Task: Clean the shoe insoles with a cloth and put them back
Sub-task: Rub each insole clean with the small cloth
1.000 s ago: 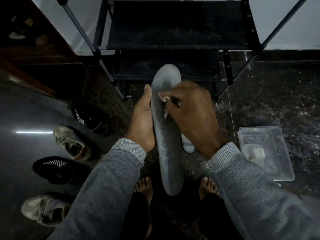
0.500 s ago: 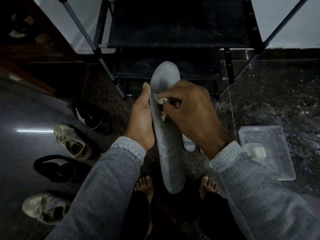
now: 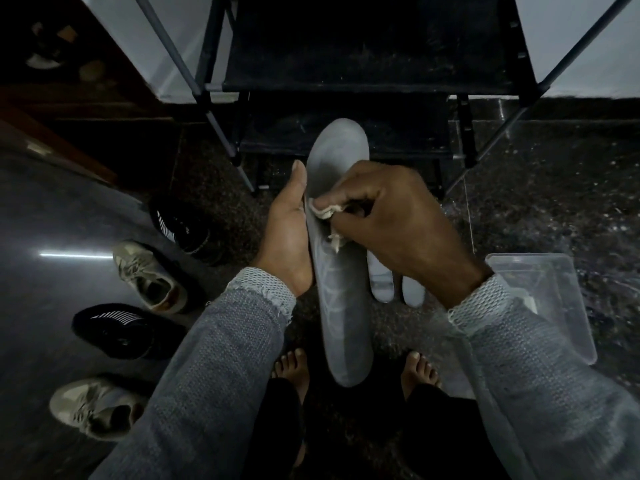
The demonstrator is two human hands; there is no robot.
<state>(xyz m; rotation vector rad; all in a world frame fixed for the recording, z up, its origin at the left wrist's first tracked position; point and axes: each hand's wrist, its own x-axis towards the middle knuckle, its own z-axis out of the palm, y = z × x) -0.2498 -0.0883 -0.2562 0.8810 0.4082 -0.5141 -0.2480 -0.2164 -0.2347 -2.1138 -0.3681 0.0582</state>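
Wiping the held insole

The grey insole runs lengthwise away from the person, toe end farthest; left hand cradles its left edge, right hand pinches the cloth against its upper half.

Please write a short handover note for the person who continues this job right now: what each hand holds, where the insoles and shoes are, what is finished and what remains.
Left hand: holds the grey insole by its left edge, lengthwise, above the floor.
Right hand: pinches the small pale cloth against the upper half of that insole.
Two more insoles lie on the floor under the right hand, only partly visible.
Four shoes on the floor at left: two beige sneakers, two black shoes.
A clear plastic box is at right.
Done: wiping under way; no insole seen back in a shoe.
Left: finish wiping, clean any insoles still unwiped, put all back into the shoes.
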